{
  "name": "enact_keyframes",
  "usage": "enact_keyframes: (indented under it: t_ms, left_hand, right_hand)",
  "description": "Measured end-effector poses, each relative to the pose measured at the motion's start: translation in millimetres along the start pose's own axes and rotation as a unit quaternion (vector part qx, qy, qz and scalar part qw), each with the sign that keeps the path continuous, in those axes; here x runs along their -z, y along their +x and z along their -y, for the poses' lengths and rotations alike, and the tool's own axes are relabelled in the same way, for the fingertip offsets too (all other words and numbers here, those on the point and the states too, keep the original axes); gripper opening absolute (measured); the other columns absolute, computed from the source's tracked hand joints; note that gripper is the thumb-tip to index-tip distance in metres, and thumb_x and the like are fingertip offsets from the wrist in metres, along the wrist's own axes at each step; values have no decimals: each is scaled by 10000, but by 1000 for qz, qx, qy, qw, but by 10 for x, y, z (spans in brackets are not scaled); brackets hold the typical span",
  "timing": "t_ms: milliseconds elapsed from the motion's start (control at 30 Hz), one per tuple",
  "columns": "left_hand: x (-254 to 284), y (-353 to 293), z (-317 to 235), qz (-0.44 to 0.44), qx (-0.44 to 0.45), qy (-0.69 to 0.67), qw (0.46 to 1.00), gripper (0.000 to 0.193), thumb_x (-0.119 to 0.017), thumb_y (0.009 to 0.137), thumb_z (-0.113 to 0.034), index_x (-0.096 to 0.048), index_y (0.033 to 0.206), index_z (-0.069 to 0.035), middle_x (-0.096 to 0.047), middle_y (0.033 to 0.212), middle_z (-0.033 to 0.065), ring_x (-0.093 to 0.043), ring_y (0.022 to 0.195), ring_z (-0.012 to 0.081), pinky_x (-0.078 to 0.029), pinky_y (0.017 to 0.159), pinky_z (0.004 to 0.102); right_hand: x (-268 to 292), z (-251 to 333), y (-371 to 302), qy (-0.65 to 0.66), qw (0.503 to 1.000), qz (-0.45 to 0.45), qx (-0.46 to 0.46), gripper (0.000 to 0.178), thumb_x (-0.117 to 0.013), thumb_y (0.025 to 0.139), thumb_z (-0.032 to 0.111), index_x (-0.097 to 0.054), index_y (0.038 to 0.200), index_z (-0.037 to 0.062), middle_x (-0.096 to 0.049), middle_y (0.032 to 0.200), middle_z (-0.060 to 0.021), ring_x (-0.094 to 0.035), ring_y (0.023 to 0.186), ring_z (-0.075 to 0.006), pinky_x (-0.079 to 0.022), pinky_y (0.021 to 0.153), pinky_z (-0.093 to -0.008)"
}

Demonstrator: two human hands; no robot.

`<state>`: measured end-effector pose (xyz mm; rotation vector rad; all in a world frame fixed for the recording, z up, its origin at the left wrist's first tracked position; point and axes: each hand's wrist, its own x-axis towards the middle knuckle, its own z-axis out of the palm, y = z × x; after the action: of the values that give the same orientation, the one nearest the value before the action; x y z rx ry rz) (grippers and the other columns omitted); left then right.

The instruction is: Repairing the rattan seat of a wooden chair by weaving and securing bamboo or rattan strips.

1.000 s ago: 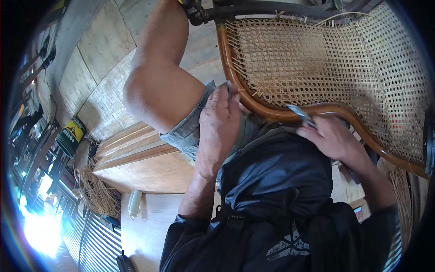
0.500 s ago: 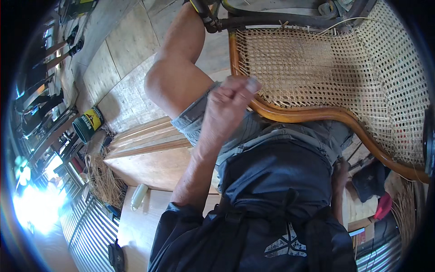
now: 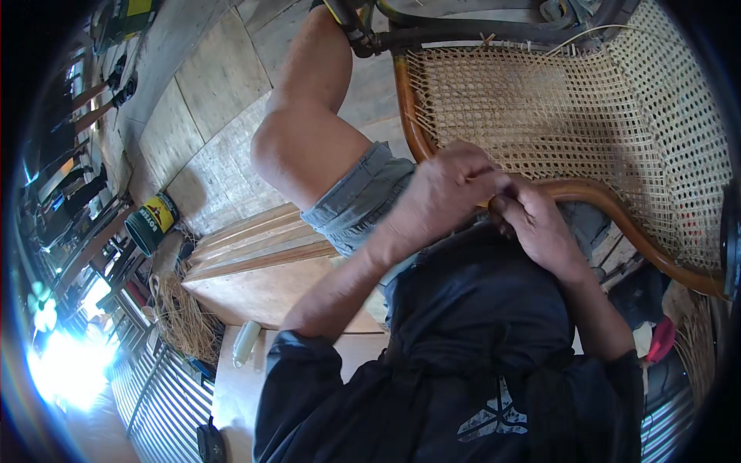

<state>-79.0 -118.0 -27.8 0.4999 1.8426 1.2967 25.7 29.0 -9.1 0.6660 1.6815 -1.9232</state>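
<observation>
A chair frame with a woven cane panel [image 3: 532, 108] lies across my lap, its curved glossy brown rail [image 3: 598, 193] running along the near side. Over that rail my left hand [image 3: 455, 181] is closed, thumb and fingers pinched together. My right hand [image 3: 532, 224] meets it fingertip to fingertip, with its fingers curled too. Whatever lies between the fingers is hidden or too small to name. Loose cane ends stick out along the panel's left and far edges, and one long strand [image 3: 583, 37] arcs over the far side.
Left of me is a wooden bench or box [image 3: 255, 289] with a pale cylindrical container [image 3: 246, 343] on a board. Beyond it are a bundle of fibre strands [image 3: 181, 312] and a dark green bucket [image 3: 143, 231]. Another person's leg [image 3: 93, 116] shows far left. Long strands [image 3: 695, 347] hang at right.
My right hand has come up from beside my hip to meet the left. The left hand has moved right and slightly nearer, along the chair rail.
</observation>
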Motion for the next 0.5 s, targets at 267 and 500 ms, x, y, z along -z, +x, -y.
enact_keyframes:
  t_ms: [267,500]
  left_hand:
    - [574,398,461,153,-71,223,960,151,-584,822,-109,-622,941,-26,-620,885,119,-611,855,256,-485,756,332]
    - [545,463,577,222,-14,218,950,166,-567,822,-117,-630,956,-44,-625,923,105,-611,886,250,-481,789,328]
  right_hand:
    - [-63,88,289,46,973,28,-224,191,-462,913,201,-526,836,39,-471,531,-10,-387,392,-80,-305,375,-228]
    - [-92,151,492,-48,962,29,-266,289,-452,871,231,-551,718,8,-503,534,-38,-427,399,-119,-332,380,-272]
